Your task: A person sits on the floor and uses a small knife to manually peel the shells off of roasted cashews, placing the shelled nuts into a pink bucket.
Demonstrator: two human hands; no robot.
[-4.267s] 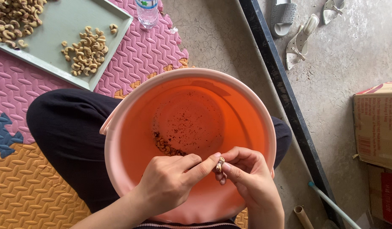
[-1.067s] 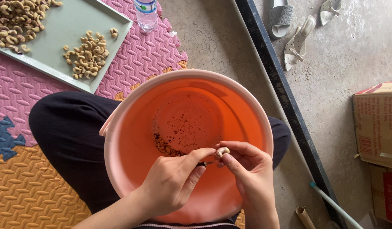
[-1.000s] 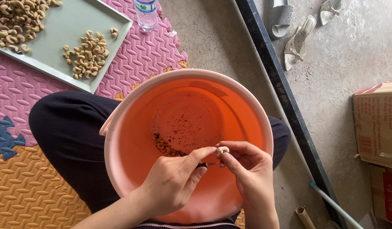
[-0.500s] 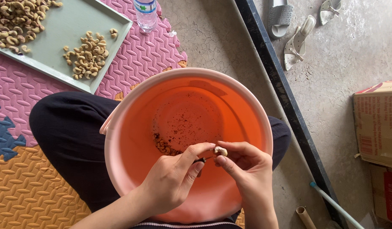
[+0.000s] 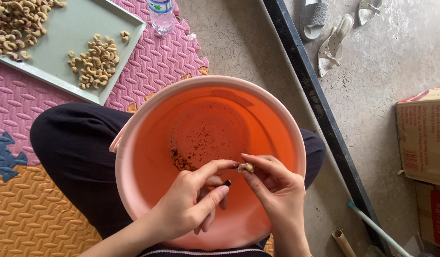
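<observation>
A large orange plastic basin (image 5: 134,157) rests on my lap, with brown skin flakes (image 5: 208,138) scattered on its bottom. Above the basin my right hand (image 5: 272,190) pinches a small pale cashew nut (image 5: 246,167) between thumb and fingers. My left hand (image 5: 191,200) touches the nut with its index fingertip and holds a small dark tool (image 5: 227,182), only its tip showing, against the thumb. Both hands hover over the near side of the basin.
A pale green tray (image 5: 67,35) with two heaps of cashew nuts (image 5: 96,62) lies on the pink foam mat (image 5: 158,62) at upper left, a plastic water bottle (image 5: 161,14) beside it. Sandals (image 5: 331,43), a dark metal bar (image 5: 315,104) and cardboard boxes (image 5: 422,138) are on the concrete floor at right.
The hands have kept turning and working the nut over the basin; the left thumb has drawn back from it and the dark tool tip now shows. The basin has not moved.
</observation>
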